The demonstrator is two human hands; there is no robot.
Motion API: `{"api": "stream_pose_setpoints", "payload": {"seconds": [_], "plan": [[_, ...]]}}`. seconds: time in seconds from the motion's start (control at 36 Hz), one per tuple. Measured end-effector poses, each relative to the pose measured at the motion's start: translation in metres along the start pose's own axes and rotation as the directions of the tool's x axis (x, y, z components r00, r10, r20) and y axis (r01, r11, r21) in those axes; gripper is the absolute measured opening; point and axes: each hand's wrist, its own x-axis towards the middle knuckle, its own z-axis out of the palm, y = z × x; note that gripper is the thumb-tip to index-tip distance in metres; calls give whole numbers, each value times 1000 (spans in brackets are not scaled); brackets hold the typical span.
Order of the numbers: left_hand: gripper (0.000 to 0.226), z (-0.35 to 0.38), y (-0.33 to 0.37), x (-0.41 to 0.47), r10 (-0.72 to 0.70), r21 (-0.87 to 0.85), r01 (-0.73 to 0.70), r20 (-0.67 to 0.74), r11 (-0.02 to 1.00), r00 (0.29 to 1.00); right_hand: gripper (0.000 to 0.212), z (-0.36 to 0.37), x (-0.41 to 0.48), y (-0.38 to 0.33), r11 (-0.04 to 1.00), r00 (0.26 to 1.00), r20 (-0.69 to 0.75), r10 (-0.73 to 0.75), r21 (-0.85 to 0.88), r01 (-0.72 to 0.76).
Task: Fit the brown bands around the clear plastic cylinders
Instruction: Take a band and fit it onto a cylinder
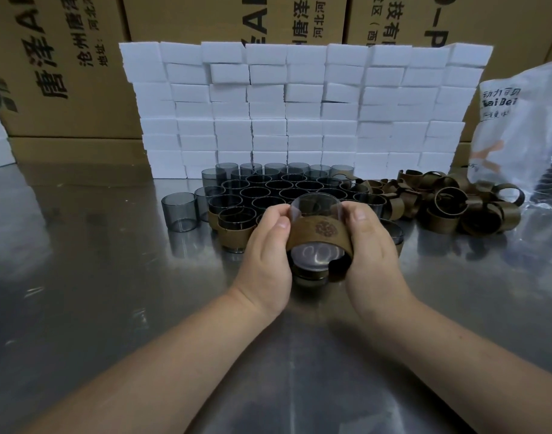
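Observation:
Between my two hands is a clear plastic cylinder (315, 203), tilted away from me, with a brown band (320, 234) wrapped round its lower half; the band carries a stamped emblem. My left hand (268, 245) grips the left side of the cylinder and band, and my right hand (370, 245) grips the right side. Behind them stands a cluster of several bare smoky cylinders (278, 186). A heap of loose brown bands (440, 202) lies to the right. One banded cylinder (235, 230) stands just left of my left hand.
The work surface is a shiny metal table (96, 277). A wall of stacked white foam blocks (299, 111) rises behind the cylinders, with cardboard boxes (65, 73) further back. A white plastic bag (525, 126) lies at the far right. A lone cylinder (179, 211) stands left of the cluster.

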Motion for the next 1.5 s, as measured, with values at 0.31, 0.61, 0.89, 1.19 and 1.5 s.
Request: {"api": "stream_pose_setpoints", "payload": {"seconds": [0.31, 0.61, 0.89, 1.19, 1.5], "plan": [[36, 1, 5, -1, 15, 127, -11, -32, 992, 999, 38, -1, -1, -3, 996, 999, -33, -24, -85, 21], [34, 0, 7, 0, 6, 182, 0, -31, 983, 999, 34, -1, 0, -6, 997, 999, -12, -46, -70, 46], [28, -2, 9, 1, -31, 195, 33, -15, 980, 999, 39, -3, 1, -7, 997, 1000, -10, -19, -80, 19], [26, -3, 9, 3, -63, 140, 58, 38, 989, 997, 33, -3, 3, -4, 994, 998, -42, -40, -104, 36], [49, 1, 15, -4, -48, -26, 50, 81, 998, 996, 30, 1, -2, -9, 995, 995, 75, -58, -77, 64]]}}
